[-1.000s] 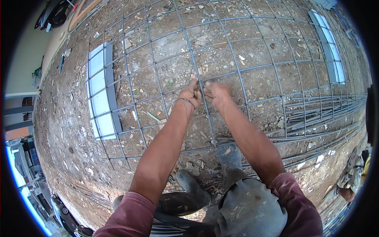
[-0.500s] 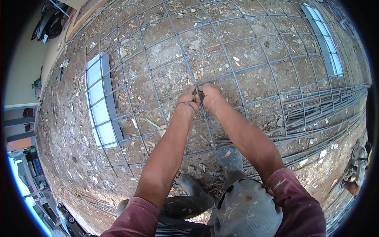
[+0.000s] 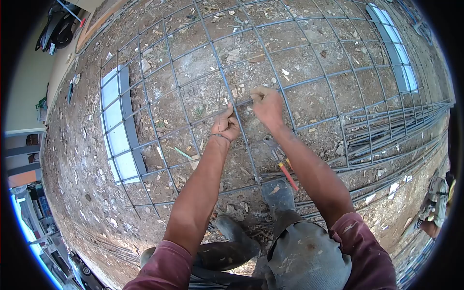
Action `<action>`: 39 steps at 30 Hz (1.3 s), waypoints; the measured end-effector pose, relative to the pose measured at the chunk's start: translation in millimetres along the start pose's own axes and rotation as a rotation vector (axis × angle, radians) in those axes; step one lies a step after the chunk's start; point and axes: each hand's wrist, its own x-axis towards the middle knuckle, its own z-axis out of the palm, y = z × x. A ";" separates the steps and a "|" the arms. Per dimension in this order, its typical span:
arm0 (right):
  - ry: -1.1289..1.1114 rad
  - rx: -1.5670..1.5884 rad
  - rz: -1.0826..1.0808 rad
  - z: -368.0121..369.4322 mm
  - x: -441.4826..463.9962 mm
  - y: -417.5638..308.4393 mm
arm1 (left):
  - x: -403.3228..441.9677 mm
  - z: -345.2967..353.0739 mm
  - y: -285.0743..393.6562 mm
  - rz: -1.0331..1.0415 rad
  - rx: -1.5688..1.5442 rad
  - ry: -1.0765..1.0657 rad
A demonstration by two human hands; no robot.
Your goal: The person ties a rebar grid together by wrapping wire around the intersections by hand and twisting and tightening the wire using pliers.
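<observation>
A grid of crossed steel rebar (image 3: 244, 130) lies in front of me, raised over the dirt. Close to a crossing, my left hand (image 3: 225, 124) is closed in a pinch against the bar's left side. A thin dark wire (image 3: 224, 92) rises from its fingertips. My right hand (image 3: 267, 104) is just right of the same bar, above a cross bar, its fingers curled; what they hold, if anything, is hidden. Below my right wrist, pliers (image 3: 288, 175) with red handle covering lie by my boot, partly beside the forearm.
White-topped blocks (image 3: 118, 126) (image 3: 398, 55) sit under the grid at left and right. Loose rebar (image 3: 386, 130) is bundled at right. My boots (image 3: 279, 193) stand at the near edge. A motorcycle (image 3: 57, 31) is at far left; another person (image 3: 430, 212) is at the right edge.
My hands were together at the bar and are now apart. The right hand has moved right and slightly up. The pliers, earlier behind my forearm, now show.
</observation>
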 end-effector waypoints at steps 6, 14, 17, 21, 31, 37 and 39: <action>-0.393 -0.398 -0.205 25.3 91.6 1.6 | -9.5 10.7 -6.5 0.046 -0.016 -0.129; -0.666 -0.697 -0.397 38.9 94.1 -15.6 | -7.4 5.8 -14.8 0.147 -0.017 -0.118; -0.560 -0.595 -0.588 32.3 86.8 -3.9 | -15.8 6.8 -14.9 0.164 0.025 -0.098; -0.577 -0.581 -0.688 20.4 82.4 -4.1 | -27.4 3.0 -16.1 0.200 0.120 0.002; -0.550 -0.462 -0.626 27.5 90.2 14.8 | 19.6 -11.7 -25.0 0.163 0.161 -0.117; -0.224 -0.545 -0.922 27.5 56.0 28.0 | 9.2 -5.6 -22.3 0.192 0.194 -0.085; -0.296 -0.593 -0.864 13.4 36.2 5.0 | -1.0 -11.8 -28.3 0.203 0.202 -0.114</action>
